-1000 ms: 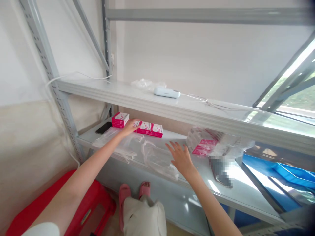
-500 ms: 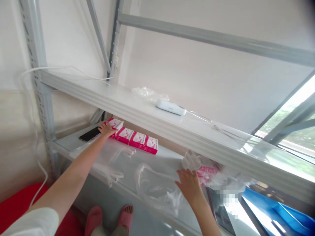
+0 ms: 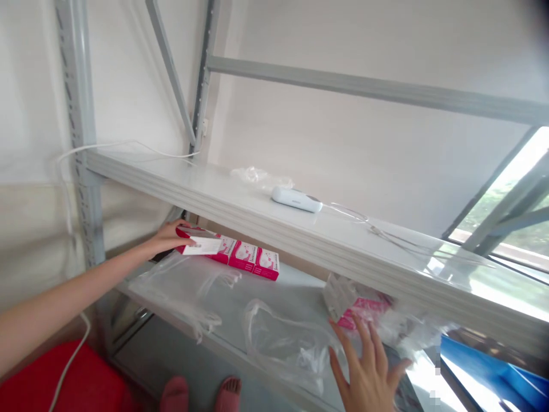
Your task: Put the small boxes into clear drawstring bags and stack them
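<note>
My left hand (image 3: 168, 236) grips a pink-and-white box (image 3: 203, 246) at its left end, tilted so a white face shows. Right beside it, more pink-and-white boxes (image 3: 243, 255) stand in a row on the lower shelf. My right hand (image 3: 368, 366), fingers spread and holding nothing, is near a crumpled clear bag (image 3: 364, 303) with something pink in it. Clear plastic bags (image 3: 281, 343) lie flat between my two hands, with another clear bag (image 3: 180, 283) closer to the left one. A dark flat device (image 3: 405, 380) is partly covered by my right hand.
Above is an upper shelf (image 3: 206, 186) carrying a white handheld device (image 3: 297, 199) with a cable and crumpled plastic. A grey upright post (image 3: 81, 114) bounds the left. Blue trays (image 3: 480, 360) sit at lower right, and something red (image 3: 64, 380) at lower left.
My left hand has taken hold of the leftmost box and tilted it up. My right hand has moved right and lower in the view, with its fingers spread wider.
</note>
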`<act>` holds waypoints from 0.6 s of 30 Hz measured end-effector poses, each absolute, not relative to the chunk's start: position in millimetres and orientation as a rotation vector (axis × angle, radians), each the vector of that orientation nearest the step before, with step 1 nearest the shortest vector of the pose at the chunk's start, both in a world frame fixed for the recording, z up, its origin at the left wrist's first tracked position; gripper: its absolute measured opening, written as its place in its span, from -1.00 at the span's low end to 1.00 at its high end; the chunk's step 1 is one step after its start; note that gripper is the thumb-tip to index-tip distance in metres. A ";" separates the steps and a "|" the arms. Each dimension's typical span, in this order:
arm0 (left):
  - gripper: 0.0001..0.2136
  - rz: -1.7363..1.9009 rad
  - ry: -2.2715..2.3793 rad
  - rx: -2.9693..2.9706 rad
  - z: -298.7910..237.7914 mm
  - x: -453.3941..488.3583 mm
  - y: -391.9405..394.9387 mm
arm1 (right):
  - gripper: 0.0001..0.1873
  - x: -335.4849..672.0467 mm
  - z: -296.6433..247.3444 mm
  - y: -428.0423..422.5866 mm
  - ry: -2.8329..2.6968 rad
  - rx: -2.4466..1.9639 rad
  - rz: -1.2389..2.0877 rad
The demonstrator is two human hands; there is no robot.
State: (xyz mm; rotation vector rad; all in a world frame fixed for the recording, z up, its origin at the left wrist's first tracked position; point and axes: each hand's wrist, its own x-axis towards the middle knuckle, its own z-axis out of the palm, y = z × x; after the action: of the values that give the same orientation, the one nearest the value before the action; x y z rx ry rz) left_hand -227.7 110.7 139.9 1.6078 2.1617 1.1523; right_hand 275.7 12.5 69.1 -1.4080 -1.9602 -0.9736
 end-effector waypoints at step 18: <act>-0.16 0.798 0.843 1.954 148.6 -30.0 -13.7 | -0.08 249.4 171.2 7.7 -2.511 -0.960 1.038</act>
State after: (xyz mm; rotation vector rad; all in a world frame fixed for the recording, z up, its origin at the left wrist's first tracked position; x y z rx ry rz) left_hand -30.0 -13.7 148.6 1.9536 0.8432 0.7977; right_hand 249.4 7.7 171.2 -0.9601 -2.5107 1.0382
